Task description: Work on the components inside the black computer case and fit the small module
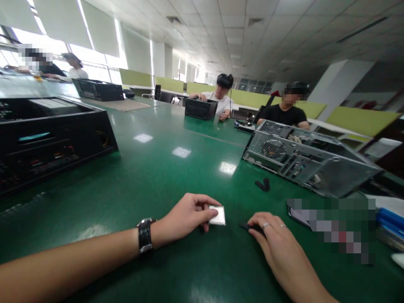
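Between the thumb and fingers of my left hand is a small square metal chip, its silvery face turned up, just above the green table. My right hand, with rings on its fingers, is closed on a small black piece at the table surface; most of that piece is hidden under the fingers. The two hands are apart, with the chip to the left of the black piece. Two short black strips lie on the table beyond my right hand.
An open metal computer case stands at the right, a black case at the left. Farther back are two more black cases and several people. A partly blurred phone-like object and a blue item lie at the right.
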Demonstrator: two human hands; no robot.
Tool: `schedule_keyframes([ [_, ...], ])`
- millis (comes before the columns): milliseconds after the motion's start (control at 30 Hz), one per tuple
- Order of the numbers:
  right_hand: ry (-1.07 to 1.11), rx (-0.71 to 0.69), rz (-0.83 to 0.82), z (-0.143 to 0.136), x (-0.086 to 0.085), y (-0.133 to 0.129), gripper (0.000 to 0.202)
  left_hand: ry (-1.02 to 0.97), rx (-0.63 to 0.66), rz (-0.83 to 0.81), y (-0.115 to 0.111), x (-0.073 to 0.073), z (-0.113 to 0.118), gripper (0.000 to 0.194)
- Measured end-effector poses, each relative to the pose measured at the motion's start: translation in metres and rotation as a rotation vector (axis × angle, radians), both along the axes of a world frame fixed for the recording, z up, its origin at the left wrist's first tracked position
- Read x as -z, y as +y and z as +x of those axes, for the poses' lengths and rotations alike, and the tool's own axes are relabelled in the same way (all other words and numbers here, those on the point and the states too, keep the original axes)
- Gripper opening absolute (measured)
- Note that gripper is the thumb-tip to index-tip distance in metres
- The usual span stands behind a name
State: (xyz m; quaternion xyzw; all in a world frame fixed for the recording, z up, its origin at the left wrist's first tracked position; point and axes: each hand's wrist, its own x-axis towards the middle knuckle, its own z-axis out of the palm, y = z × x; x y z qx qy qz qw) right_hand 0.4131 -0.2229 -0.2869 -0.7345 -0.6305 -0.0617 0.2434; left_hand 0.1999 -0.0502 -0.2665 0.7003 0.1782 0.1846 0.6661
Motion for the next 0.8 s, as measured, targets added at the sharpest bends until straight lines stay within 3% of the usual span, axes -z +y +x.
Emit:
schedule_keyframes([
  [100, 0.196, 0.003, 0.003, -0.025, -0.014, -0.004, 0.014, 0.001, 0.006, 0.029, 0.000, 0.001, -0.001, 0.032],
  [300, 0.589, -0.155, -0.111, -0.073, -0.030, -0.004, 0.017, -0.020, 0.042, 0.117, -0.003, 0.004, -0.001, 0.029],
  [567, 0.719, -0.047, -0.085, -0.072, -0.019, 0.007, 0.009, -0.022, 0.046, 0.236, -0.009, 0.003, -0.003, 0.025],
  [800, 0.742, -0.051, -0.108, -0.084, -0.024, 0.015, 0.007, -0.042, 0.061, 0.251, -0.011, 0.000, -0.003, 0.024],
])
